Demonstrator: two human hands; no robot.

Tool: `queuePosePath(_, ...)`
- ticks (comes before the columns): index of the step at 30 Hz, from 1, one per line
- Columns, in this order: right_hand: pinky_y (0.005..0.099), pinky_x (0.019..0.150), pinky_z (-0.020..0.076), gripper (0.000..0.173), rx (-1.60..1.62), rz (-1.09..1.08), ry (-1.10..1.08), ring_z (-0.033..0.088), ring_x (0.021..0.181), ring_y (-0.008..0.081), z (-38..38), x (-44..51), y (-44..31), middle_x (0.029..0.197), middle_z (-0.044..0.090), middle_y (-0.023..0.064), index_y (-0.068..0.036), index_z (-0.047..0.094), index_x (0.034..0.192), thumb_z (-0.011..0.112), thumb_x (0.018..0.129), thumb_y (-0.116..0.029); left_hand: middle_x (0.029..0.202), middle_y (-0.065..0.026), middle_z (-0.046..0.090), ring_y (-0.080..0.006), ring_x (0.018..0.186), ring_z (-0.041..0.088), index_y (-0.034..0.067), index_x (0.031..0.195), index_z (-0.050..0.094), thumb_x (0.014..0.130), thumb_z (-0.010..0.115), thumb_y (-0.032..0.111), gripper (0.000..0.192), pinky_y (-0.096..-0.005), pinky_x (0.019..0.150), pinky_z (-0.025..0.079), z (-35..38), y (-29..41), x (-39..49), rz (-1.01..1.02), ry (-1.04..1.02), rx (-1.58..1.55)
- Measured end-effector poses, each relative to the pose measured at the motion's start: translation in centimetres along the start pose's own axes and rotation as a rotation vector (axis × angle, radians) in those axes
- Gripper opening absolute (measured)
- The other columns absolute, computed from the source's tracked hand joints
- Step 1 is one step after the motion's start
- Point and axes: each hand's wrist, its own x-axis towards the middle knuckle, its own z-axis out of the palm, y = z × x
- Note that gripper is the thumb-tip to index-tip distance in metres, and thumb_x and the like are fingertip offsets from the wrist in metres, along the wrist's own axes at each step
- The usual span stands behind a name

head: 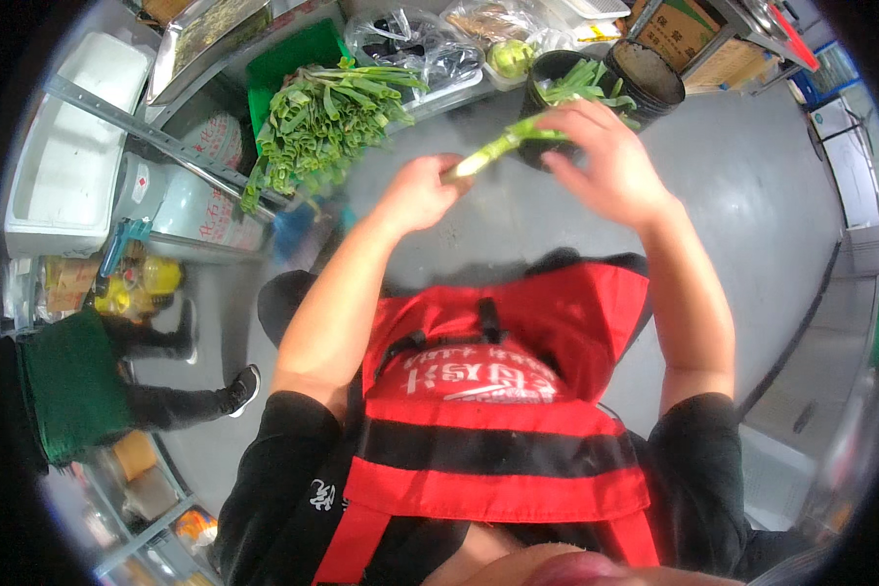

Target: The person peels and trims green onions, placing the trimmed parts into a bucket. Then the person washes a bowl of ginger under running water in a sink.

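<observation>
My left hand (425,192) grips the pale lower end of a long green vegetable stalk (494,152), which slants up to the right. At its leafy end is my right hand (608,161), slightly blurred, fingers and thumb apart around the greens. Whether those fingers pinch a leaf is hard to tell. Below that hand stands a black bucket (535,154), partly covered by it, with cut green leaves (579,82) on top. To the left, a large heap of leafy green stalks (326,117) lies against a green plastic crate (322,45).
Another black bucket (644,77) stands at the upper right. Bagged goods (414,51) and a green round vegetable (510,58) line the low shelf. A metal shelf rail (154,139) and white foam box (66,139) are left. A person's leg (179,406) extends in from the left.
</observation>
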Motion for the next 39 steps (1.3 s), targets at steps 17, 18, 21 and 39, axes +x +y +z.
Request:
queuePosePath(17, 0.0501, 0.070, 0.0527, 0.023, 0.036, 0.379, -0.203, 0.067, 0.078, 0.0421, 8.4, -2.1, 0.7, 0.079, 0.067, 0.0240, 0.001, 0.065, 0.090, 0.058, 0.085, -0.020, 0.080, -0.0127, 0.067, -0.0230, 0.071, 0.061, 0.009, 0.114, 0.069, 0.092, 0.067, 0.032, 0.032, -0.0368, 0.068, 0.048, -3.1, 1.2, -1.4, 0.135, -0.245, 0.113)
queuePosePath(18, 0.0498, 0.071, 0.0523, 0.023, 0.130, 0.437, -0.140, 0.067, 0.079, 0.0427, 8.8, -2.4, 0.3, 0.080, 0.067, 0.0246, 0.001, 0.066, 0.091, 0.057, 0.085, -0.019, 0.080, -0.0122, 0.067, -0.0221, 0.070, 0.060, 0.009, 0.114, 0.069, 0.091, 0.067, 0.032, 0.032, -0.0364, 0.067, 0.048, -3.1, 1.2, -1.3, 0.141, -0.244, 0.097)
queuePosePath(21, 0.0436, 0.065, 0.0507, 0.025, 0.335, 0.581, 0.023, 0.066, 0.069, 0.0336, 10.3, -3.3, 0.2, 0.073, 0.065, 0.0209, 0.004, 0.067, 0.092, 0.054, 0.087, -0.017, 0.078, -0.0105, 0.066, -0.0189, 0.069, 0.060, 0.010, 0.115, 0.070, 0.091, 0.068, 0.031, 0.032, -0.0350, 0.067, 0.048, -3.4, 1.4, -1.0, 0.112, -0.281, 0.078)
queuePosePath(39, 0.0330, 0.050, 0.0437, 0.018, 0.868, 0.569, 1.346, 0.048, 0.053, 0.0170, -1.2, -0.7, 10.4, 0.063, 0.051, 0.0045, -0.003, 0.063, 0.095, 0.049, 0.090, -0.014, 0.087, -0.0009, 0.067, -0.0087, 0.074, 0.059, 0.001, 0.117, 0.065, 0.097, 0.062, 0.015, 0.024, -0.0240, 0.069, 0.049, -0.2, -6.1, 0.9, -0.069, 0.340, -0.257)
